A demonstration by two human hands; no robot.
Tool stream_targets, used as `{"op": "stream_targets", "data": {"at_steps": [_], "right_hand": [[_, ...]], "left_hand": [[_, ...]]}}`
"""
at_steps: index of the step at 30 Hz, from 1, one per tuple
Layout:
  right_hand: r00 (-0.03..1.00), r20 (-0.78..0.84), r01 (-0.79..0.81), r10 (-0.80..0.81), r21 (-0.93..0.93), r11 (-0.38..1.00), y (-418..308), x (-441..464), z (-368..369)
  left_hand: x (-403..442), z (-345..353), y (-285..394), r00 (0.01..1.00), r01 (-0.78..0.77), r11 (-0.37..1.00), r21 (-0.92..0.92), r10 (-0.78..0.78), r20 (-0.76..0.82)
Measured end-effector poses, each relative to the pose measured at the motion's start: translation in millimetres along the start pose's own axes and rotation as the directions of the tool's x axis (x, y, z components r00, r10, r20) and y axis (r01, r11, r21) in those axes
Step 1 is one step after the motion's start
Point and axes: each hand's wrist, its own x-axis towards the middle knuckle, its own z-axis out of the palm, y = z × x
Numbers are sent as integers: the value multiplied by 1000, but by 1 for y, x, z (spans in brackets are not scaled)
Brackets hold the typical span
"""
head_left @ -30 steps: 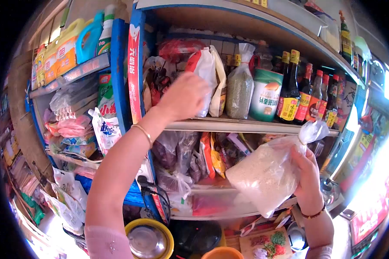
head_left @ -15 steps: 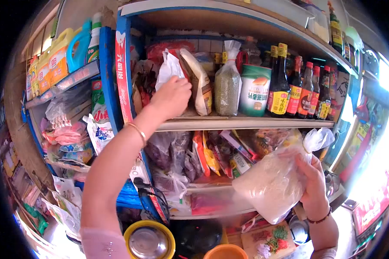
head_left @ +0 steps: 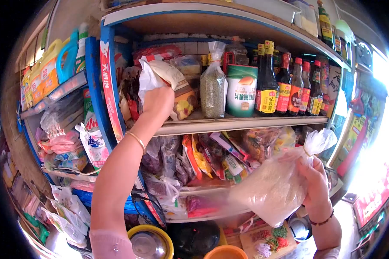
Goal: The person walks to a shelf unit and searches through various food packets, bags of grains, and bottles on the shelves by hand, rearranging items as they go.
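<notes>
My left hand (head_left: 161, 100) reaches into the upper shelf, between a crumpled white bag (head_left: 148, 80) and a cream-and-brown packet (head_left: 183, 93) with a yellow picture. Its fingertips are hidden there, so whether it grips either one cannot be seen. My right hand (head_left: 314, 181) is closed on the neck end of a clear plastic bag (head_left: 272, 185) of pale, fine contents, tied near the top. The bag hangs tilted in front of the lower shelf. Right of the packet stand a tied bag of small greenish grains (head_left: 213, 93) and a green-and-white canister (head_left: 242, 93).
Several sauce bottles (head_left: 268, 86) line the upper shelf's right side. Bagged goods (head_left: 203, 157) crowd the lower shelf. Beneath are a yellow-rimmed bowl (head_left: 168, 239), an orange bowl (head_left: 226, 252), and a board (head_left: 248, 248) of chopped ingredients. Detergent bottles (head_left: 49, 71) stand at left.
My left hand has pushed lower and deeper between the bags; the cream-and-brown packet now leans over and its front shows more. My right hand still holds the plastic bag. The view has shifted slightly.
</notes>
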Motion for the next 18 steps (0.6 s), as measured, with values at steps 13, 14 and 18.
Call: {"op": "stream_targets", "data": {"at_steps": [13, 14, 18], "right_hand": [[999, -11, -42, 43, 45, 998, 0, -11, -6], [998, -1, -60, 60, 32, 998, 1, -13, -7], [997, 41, -68, 66, 36, 997, 4, -12, 2]], "left_hand": [[39, 34, 61, 810, -582, 794, 176, 547, 211], [37, 35, 62, 822, -558, 815, 158, 517, 239], [26, 45, 53, 738, -657, 736, 161, 584, 338]]}}
